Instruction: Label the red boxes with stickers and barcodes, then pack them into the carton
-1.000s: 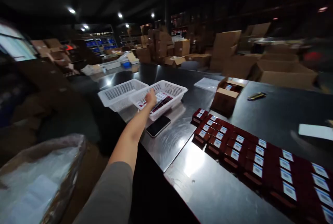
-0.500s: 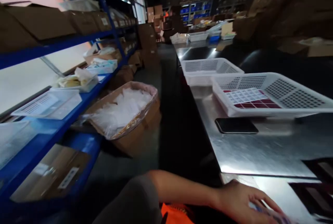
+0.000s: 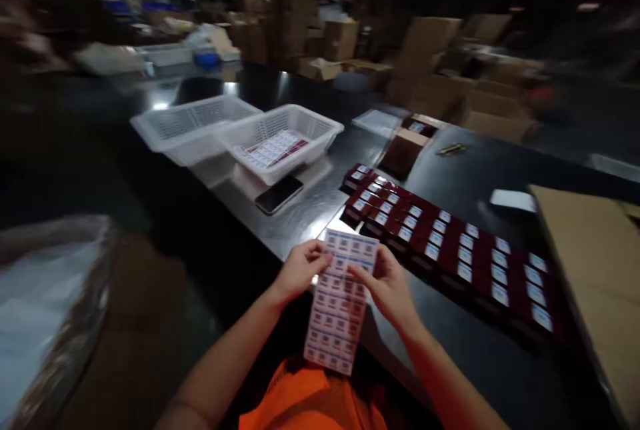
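Observation:
A long sheet of labels [image 3: 335, 313], printed with rows of small codes and blue bars, hangs between both hands in front of my body. My left hand [image 3: 303, 270] pinches its upper left edge. On the right edge, my right hand [image 3: 390, 283] grips the sheet, with the thumb lying across its face. To the right of the sheet stand rows of dark red boxes [image 3: 425, 230], many bearing a small white-and-blue label on top. A black phone [image 3: 279, 195] lies on the metal table [image 3: 240, 207] beyond my left hand.
Two white plastic baskets [image 3: 195, 125] stand past the phone; the nearer holds more printed sheets [image 3: 275, 148]. A cardboard piece [image 3: 595, 270] borders the boxes at right. An open lined carton [image 3: 95, 303] sits low at left. Brown cartons [image 3: 343, 40] crowd the back.
My view has swung right, from the shelves and aisle to the table. My left hand has come up from the table's near edge; both hands now hold the label sheet.

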`<action>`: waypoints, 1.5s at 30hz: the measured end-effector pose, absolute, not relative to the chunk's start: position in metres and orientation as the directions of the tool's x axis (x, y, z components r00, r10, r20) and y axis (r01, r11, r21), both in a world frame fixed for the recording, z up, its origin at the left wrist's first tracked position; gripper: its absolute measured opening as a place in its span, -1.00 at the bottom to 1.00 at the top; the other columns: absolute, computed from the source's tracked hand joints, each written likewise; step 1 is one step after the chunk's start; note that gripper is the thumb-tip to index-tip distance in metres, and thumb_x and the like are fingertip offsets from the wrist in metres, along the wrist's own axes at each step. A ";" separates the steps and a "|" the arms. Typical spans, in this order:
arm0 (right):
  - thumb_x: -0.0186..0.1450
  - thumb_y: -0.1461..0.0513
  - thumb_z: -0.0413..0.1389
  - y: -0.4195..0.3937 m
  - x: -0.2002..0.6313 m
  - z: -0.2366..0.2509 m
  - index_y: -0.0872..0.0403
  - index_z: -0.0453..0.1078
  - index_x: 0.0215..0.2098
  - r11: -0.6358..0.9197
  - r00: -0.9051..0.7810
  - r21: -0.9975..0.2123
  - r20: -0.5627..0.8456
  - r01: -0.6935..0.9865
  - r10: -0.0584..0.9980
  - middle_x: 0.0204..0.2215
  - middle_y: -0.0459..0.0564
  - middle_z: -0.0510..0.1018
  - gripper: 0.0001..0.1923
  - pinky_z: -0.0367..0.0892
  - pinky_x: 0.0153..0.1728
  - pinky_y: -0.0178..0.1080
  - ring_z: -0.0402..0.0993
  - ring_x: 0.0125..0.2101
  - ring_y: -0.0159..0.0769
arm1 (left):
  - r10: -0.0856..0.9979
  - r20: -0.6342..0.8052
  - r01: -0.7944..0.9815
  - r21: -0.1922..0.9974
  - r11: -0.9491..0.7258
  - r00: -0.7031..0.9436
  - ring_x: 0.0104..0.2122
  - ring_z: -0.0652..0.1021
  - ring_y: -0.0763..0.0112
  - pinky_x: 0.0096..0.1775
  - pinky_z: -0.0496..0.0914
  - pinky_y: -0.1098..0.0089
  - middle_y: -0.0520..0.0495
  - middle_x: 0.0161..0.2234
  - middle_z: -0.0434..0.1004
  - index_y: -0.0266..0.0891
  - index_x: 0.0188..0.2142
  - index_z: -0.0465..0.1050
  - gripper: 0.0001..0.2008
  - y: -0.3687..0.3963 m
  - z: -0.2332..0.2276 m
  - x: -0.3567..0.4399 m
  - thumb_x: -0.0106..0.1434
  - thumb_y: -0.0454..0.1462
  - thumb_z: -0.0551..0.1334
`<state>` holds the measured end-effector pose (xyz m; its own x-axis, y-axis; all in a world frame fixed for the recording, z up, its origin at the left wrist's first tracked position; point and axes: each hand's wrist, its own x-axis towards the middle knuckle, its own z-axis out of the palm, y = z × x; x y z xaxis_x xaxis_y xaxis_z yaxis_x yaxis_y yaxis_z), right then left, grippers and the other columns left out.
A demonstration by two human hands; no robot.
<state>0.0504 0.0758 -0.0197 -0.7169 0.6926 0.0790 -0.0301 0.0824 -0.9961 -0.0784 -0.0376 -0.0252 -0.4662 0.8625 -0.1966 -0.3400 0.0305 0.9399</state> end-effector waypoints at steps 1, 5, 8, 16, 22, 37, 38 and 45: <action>0.14 0.08 0.37 0.080 0.065 -0.017 0.04 0.41 -0.04 0.050 -0.636 -0.997 0.071 -0.050 0.768 -0.21 -0.04 0.58 -0.53 0.55 -0.23 -0.15 0.55 -0.24 -0.25 | 0.861 -0.184 -0.323 0.946 0.025 -0.473 -0.50 0.53 0.46 -0.41 0.40 0.47 0.01 -0.48 0.58 -0.26 -0.39 0.47 -0.61 -0.033 -0.024 -0.081 -0.01 -0.01 0.44; 0.03 0.16 0.42 0.083 0.089 -0.009 -0.02 0.47 -0.11 0.032 -0.381 -0.988 0.088 -0.149 0.920 -0.25 -0.09 0.55 -0.54 0.53 -0.33 -0.26 0.52 -0.37 -0.36 | 0.900 -0.160 -0.267 0.962 0.051 -0.405 -0.50 0.54 0.44 -0.44 0.41 0.48 -0.01 -0.48 0.59 -0.28 -0.38 0.50 -0.62 -0.023 -0.024 -0.079 0.02 -0.02 0.44; 0.07 0.21 0.39 0.080 0.095 -0.004 -0.02 0.51 -0.18 0.145 -0.322 -0.979 0.185 -0.142 0.928 -0.12 -0.05 0.52 -0.65 0.53 -0.37 -0.29 0.52 -0.38 -0.40 | 0.921 -0.143 -0.233 0.971 0.059 -0.363 -0.47 0.54 0.45 -0.40 0.43 0.49 -0.01 -0.46 0.59 -0.28 -0.37 0.52 -0.63 -0.021 -0.026 -0.072 0.05 -0.02 0.44; 0.13 0.23 0.35 0.081 0.113 -0.001 -0.05 0.56 -0.13 0.278 -0.227 -0.958 0.286 -0.068 0.931 -0.23 -0.06 0.61 -0.69 0.55 -0.36 -0.28 0.57 -0.38 -0.35 | 0.974 -0.051 -0.138 0.990 0.021 -0.223 -0.41 0.56 0.47 -0.31 0.44 0.51 -0.01 -0.41 0.62 -0.26 -0.35 0.55 -0.71 0.007 -0.018 -0.079 0.12 -0.07 0.42; 0.26 0.23 0.25 0.087 0.124 -0.003 -0.09 0.44 0.07 0.372 -0.153 -0.927 0.362 0.044 0.920 -0.30 -0.10 0.64 -0.60 0.57 -0.21 -0.21 0.60 -0.31 -0.32 | 0.994 -0.030 -0.083 0.996 0.021 -0.106 -0.37 0.56 0.44 -0.28 0.45 0.47 -0.02 -0.39 0.61 -0.25 -0.34 0.54 -0.72 0.035 -0.015 -0.080 0.13 -0.08 0.41; 0.20 0.19 0.29 0.123 0.127 -0.013 -0.06 0.19 0.22 0.236 0.081 -0.971 0.234 -0.022 0.969 -0.41 -0.16 0.60 -0.34 0.50 -0.23 -0.19 0.56 -0.38 -0.30 | 0.983 0.010 -0.037 0.999 -0.004 0.182 -0.45 0.52 0.44 -0.34 0.43 0.46 -0.01 -0.47 0.55 -0.25 -0.45 0.48 -0.72 0.128 -0.032 -0.088 0.10 -0.10 0.43; 0.22 0.19 0.28 0.125 0.127 -0.013 -0.06 0.19 0.23 0.243 0.065 -0.970 0.244 0.029 0.968 -0.41 -0.16 0.59 -0.35 0.50 -0.23 -0.19 0.56 -0.39 -0.30 | 0.984 0.012 -0.028 1.000 -0.007 0.179 -0.45 0.53 0.43 -0.34 0.43 0.46 -0.01 -0.47 0.56 -0.25 -0.45 0.49 -0.73 0.129 -0.032 -0.091 0.11 -0.10 0.42; 0.23 0.11 0.27 0.151 0.119 -0.005 0.02 0.48 -0.16 0.103 -0.244 -0.984 0.065 0.147 0.968 -0.47 -0.13 0.60 -0.75 0.47 -0.34 -0.23 0.57 -0.44 -0.29 | 0.999 -0.027 0.005 1.000 0.028 -0.021 -0.47 0.57 0.39 -0.37 0.45 0.45 -0.03 -0.47 0.62 -0.25 -0.41 0.55 -0.78 0.118 -0.026 -0.105 0.14 -0.13 0.39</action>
